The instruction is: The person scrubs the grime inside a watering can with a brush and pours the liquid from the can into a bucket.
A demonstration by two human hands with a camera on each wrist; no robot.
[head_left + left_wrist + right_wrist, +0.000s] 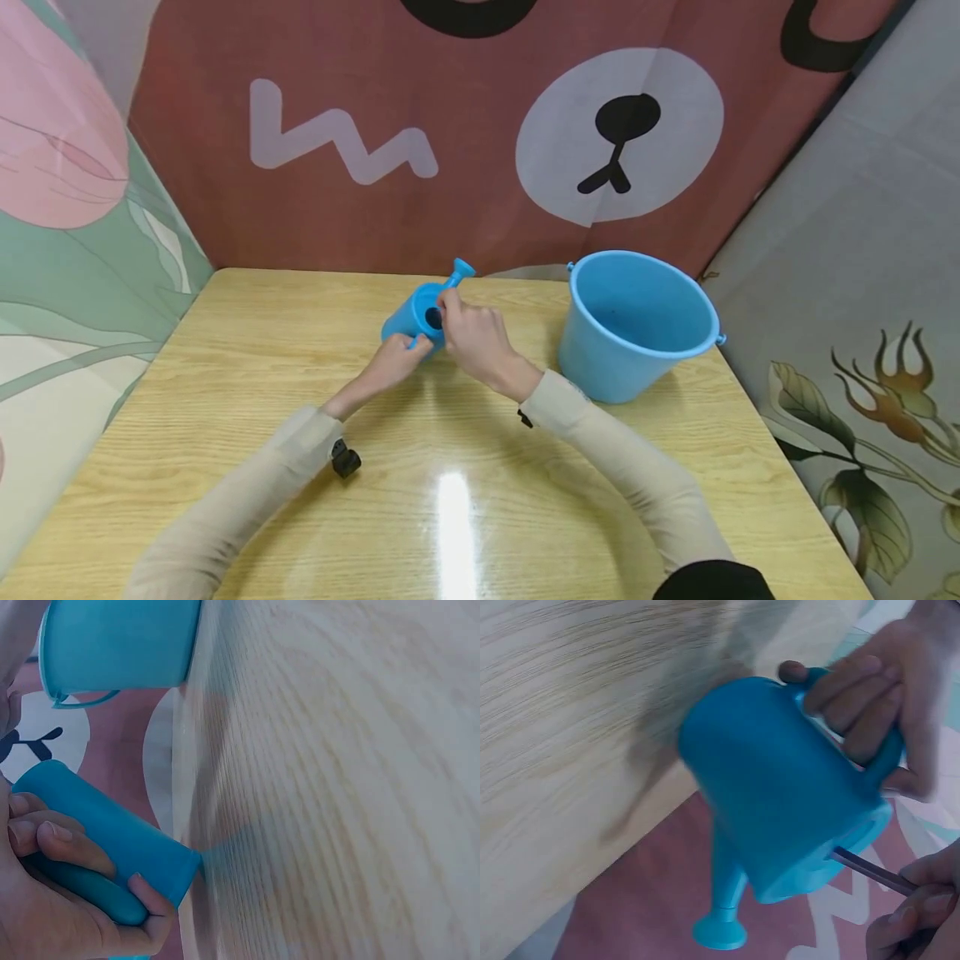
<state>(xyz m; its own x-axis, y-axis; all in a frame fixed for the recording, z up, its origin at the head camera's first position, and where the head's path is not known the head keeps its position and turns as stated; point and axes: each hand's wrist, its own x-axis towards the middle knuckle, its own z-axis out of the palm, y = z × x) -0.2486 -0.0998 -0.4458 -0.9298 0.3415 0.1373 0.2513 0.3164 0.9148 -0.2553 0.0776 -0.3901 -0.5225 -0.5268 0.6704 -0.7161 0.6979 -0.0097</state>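
Observation:
A blue toy watering can [408, 321], tilted, is held over the back middle of the table. My left hand [393, 362] grips its handle, the fingers curled round it as the right wrist view shows. My right hand [480, 342] is at the can's open top and pinches a thin dark rod [874, 871]. The rod's far end goes into the can. A dark round shape [433, 318] shows inside the opening; whether it belongs to the rod I cannot tell. The spout, with its flared rose [720, 930], points away from me.
To the right of my hands, a larger light-blue bucket [600, 367] stands upright near the table's back right. The wooden table [300, 325] ends at a brown cloth backdrop [480, 225] printed with an animal face. Printed cloths hang at both sides.

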